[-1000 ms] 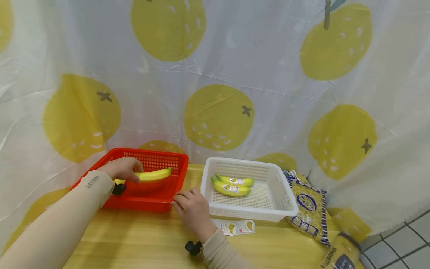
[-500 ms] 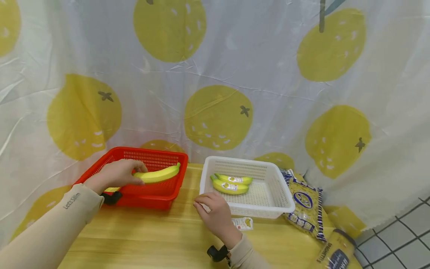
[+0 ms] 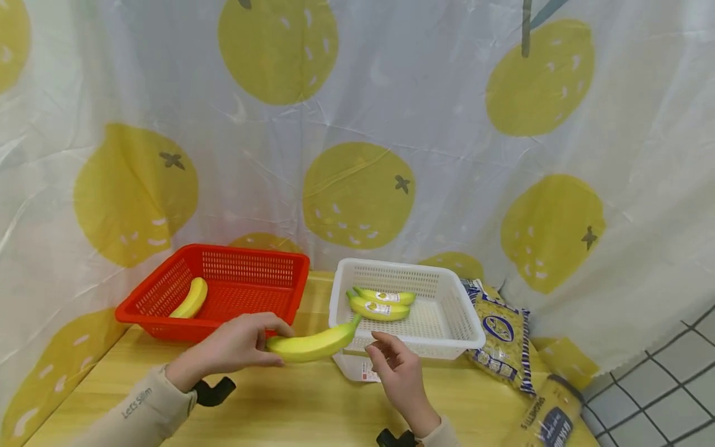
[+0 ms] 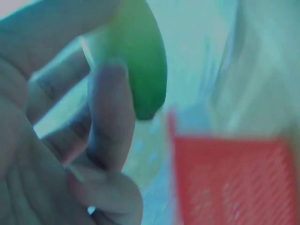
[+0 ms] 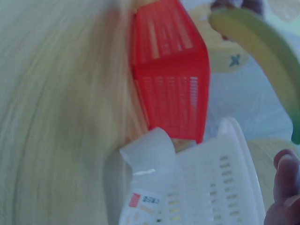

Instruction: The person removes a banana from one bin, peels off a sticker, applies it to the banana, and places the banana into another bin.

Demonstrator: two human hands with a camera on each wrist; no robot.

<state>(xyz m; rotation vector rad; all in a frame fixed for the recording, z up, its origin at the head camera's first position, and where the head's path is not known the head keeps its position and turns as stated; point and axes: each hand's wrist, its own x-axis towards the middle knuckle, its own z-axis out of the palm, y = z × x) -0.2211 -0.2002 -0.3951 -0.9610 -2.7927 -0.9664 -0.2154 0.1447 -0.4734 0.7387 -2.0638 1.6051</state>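
My left hand [image 3: 237,343] grips a banana [image 3: 315,345] by one end, above the table in front of the baskets. Its green-tipped stem points right, towards the white basket. Curled fingers and the banana's green end fill much of the left wrist view. Beside that stem is my right hand [image 3: 399,369], loosely bent, with a gap between thumb and index finger and nothing visible in it. A sticker strip [image 3: 360,366] with a curled end lies behind the right hand, against the white basket [image 3: 477,338]. In the right wrist view the red basket [image 5: 171,84] stands beyond that strip [image 5: 152,159].
One banana [image 3: 192,299] lies in the red basket at the left. Two bananas with stickers [image 3: 380,308] are in the white basket. A pasta bag [image 3: 503,338] and a spaghetti jar [image 3: 550,413] stand at the right. A lemon-print curtain [image 3: 447,124] hangs behind.
My left hand has lifted the banana out of the red basket and brought it right and nearer. My right hand has moved away from the red basket's corner, rightwards to before the white basket.
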